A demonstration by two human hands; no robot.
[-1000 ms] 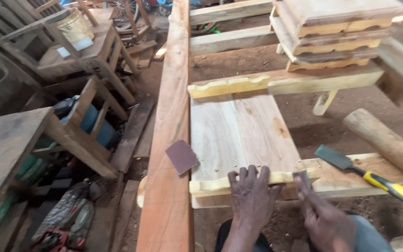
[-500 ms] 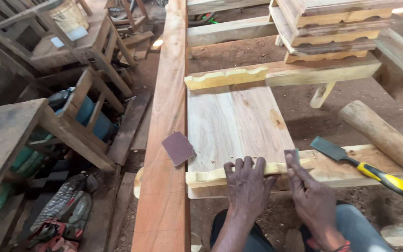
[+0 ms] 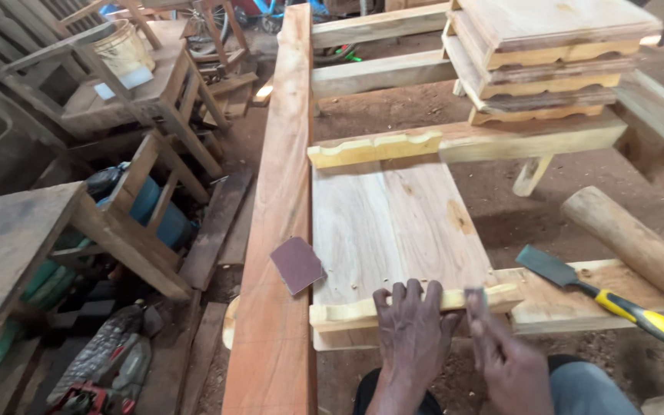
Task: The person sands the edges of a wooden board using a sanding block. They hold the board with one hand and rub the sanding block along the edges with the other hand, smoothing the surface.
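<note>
A pale wooden panel (image 3: 393, 223) with shaped yellow mouldings at its far end and near end lies across a workbench rail. My left hand (image 3: 413, 330) presses flat on the near moulding (image 3: 347, 311), fingers over its edge. My right hand (image 3: 501, 353) pinches a small grey piece, likely sandpaper (image 3: 474, 296), against the moulding's right end. A brown sandpaper sheet (image 3: 297, 265) rests on the long reddish plank (image 3: 278, 230) to the left of the panel.
A chisel (image 3: 601, 296) with a yellow and black handle lies on the board to the right, beside a round wooden mallet (image 3: 632, 242). Stacked similar panels (image 3: 547, 54) sit at the far right. Wooden stools and a bucket (image 3: 121, 46) stand left.
My hands have stayed on the near moulding, with the right hand shifting slightly along its right end. The view has moved a little closer and lower.
</note>
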